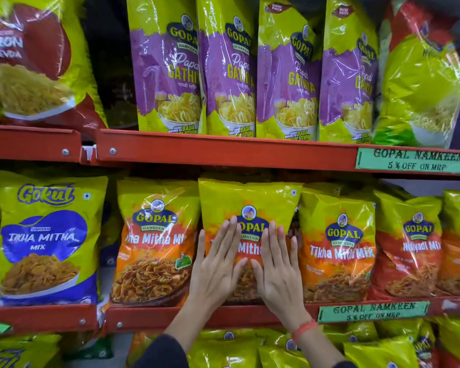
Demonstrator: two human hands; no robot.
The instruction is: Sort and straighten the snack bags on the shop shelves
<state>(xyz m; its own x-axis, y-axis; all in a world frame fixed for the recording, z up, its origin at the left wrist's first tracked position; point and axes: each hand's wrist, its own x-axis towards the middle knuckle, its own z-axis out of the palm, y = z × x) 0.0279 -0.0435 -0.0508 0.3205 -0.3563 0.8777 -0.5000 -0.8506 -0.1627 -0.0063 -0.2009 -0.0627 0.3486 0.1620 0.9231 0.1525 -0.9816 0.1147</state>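
Observation:
A yellow and orange Gopal Tikha Mitha Mix bag [250,197] stands upright at the middle of the centre shelf. My left hand [215,264] and my right hand [279,266] lie flat on its front, side by side, fingers stretched upward and thumbs nearly touching. Neither hand grips the bag. Matching Gopal bags stand at its left [154,243] and right [337,245]. A blue and yellow Gokul Tikha Mitha Mix bag [48,235] is further left.
Several purple Papdi Gathiya bags [223,70] line the upper shelf, with a red bag [29,62] at far left and a tilted green one [420,83] at far right. Red shelf rails [223,152] carry green price labels [414,160]. More bags fill the shelf below.

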